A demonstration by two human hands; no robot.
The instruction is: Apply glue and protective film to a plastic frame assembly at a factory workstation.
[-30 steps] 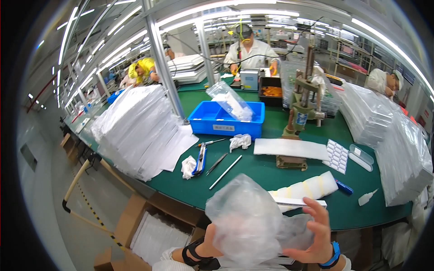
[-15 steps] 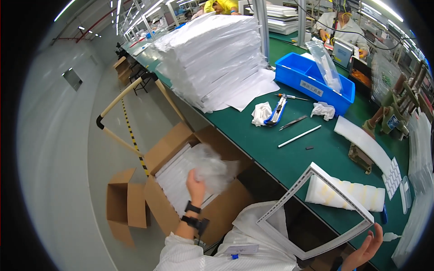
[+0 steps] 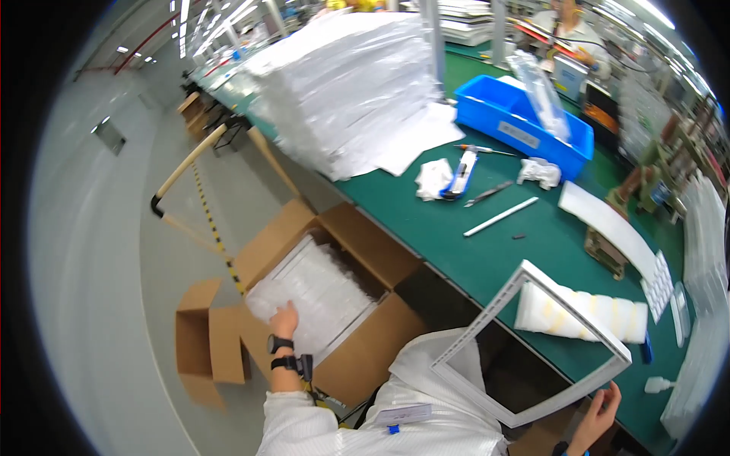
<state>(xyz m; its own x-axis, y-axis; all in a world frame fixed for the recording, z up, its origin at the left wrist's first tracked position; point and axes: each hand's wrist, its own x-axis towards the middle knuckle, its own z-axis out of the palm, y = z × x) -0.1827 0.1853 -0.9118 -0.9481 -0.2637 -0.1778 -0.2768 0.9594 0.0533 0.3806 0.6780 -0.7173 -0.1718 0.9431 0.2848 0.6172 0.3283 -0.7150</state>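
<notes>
My left hand [image 3: 284,322] reaches into an open cardboard box [image 3: 353,372], its fingers closed at the near-left edge of a clear plastic sheet [image 3: 266,298]. The crumpled sheet spreads over flat white pieces [image 3: 327,285] stacked inside, so their details are hard to make out. At the lower right, a white rectangular frame [image 3: 559,300] with slotted sides stands tilted between my lap and the table edge. Just below its right corner is my right hand [image 3: 597,418], fingers curved and apart, not wrapped round the frame. Whether the fingertips touch it I cannot tell.
The green table [image 3: 426,228] carries a tall stack of white wrapped sheets [image 3: 350,83], a blue bin [image 3: 525,137], a utility knife [image 3: 461,175], tweezers [image 3: 488,194], a white stick [image 3: 502,216] and a foam-wrapped bundle [image 3: 578,313]. A smaller open box [image 3: 228,346] stands on the floor.
My left hand has moved left and toward me, and the plastic sheet that was bunched and blurred now lies over the box contents. My right hand has dropped slightly away from the frame's corner.
</notes>
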